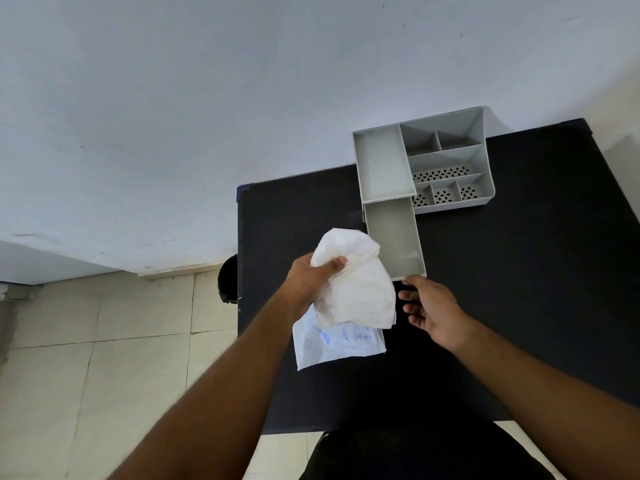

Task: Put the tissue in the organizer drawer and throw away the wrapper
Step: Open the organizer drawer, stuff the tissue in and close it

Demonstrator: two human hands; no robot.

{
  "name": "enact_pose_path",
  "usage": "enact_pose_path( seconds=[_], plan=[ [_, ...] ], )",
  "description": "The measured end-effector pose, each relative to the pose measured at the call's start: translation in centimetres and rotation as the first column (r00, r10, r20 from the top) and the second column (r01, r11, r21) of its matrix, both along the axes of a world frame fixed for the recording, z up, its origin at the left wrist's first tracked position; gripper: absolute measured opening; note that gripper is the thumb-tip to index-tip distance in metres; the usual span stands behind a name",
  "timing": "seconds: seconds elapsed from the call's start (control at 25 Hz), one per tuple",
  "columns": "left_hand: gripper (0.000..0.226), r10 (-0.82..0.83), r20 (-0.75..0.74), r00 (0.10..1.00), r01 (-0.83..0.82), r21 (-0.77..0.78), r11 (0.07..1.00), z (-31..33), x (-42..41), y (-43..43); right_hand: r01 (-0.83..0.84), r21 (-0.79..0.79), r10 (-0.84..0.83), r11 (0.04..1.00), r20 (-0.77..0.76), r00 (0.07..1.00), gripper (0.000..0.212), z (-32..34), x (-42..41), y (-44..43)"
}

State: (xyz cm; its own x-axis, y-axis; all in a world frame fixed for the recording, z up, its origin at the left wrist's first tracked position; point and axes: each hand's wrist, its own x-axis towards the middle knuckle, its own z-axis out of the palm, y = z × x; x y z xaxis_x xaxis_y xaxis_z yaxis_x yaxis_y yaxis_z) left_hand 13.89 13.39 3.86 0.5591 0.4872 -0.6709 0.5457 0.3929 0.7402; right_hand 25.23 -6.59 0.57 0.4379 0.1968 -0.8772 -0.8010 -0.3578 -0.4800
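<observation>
Two bare forearms reaching in from the near edge over a black bench (519, 271). Left hand (311, 282) closed around one crumpled white tissue (356, 289), thumb pressed across its upper part, bundle held above the bench. One wrapper (332, 344), white with blue print, lying partly under the tissue, near the bench's left edge; whether pinched by the same hand or resting flat, cannot tell. Right hand (429, 310) loosely open, fingers curled, holding nothing, fingertip at the front lip of the drawer (394, 237). Drawer pulled out toward the viewer, bare inside, just right of the tissue. Behind it, one grey organizer (381, 161) at the bench's far edge: one long tray on the left, six smaller compartments on the right, four with perforated floors. One dark round bin (228, 278) on the tiled floor, mostly hidden by the bench's left edge. White wall (242, 81) beyond.
</observation>
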Motion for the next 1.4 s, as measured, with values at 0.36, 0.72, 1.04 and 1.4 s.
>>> enact_pose_path(
  seconds=[0.36, 0.72, 1.04, 1.4],
  plan=[
    [0.039, -0.113, 0.003, 0.994, 0.113, -0.034, 0.993, 0.3, 2.6, -2.0, -0.07, 0.258, 0.073, 0.964, -0.002, 0.997, 0.041, 3.9, 0.4, -0.2],
    [0.047, -0.185, -0.312, 0.932, 0.316, 0.448, 0.837, 0.5, 9.1, -4.8, -0.206, -0.06, 0.209, 0.977, 0.483, 0.85, 0.019, 3.1, 6.5, 1.0],
    [0.048, -0.109, -0.311, 0.944, 0.254, 0.477, 0.842, -0.3, 10.8, -4.2, -0.25, -0.34, 0.419, 0.907, 0.657, 0.626, 0.034, 1.5, 8.8, 3.0],
    [0.031, 0.0, -0.186, 0.983, 0.098, 0.517, 0.85, -1.3, 10.7, -2.4, -0.203, -0.355, 0.404, 0.913, 0.705, 0.583, 0.029, -0.5, 8.9, 4.7]
  ],
)
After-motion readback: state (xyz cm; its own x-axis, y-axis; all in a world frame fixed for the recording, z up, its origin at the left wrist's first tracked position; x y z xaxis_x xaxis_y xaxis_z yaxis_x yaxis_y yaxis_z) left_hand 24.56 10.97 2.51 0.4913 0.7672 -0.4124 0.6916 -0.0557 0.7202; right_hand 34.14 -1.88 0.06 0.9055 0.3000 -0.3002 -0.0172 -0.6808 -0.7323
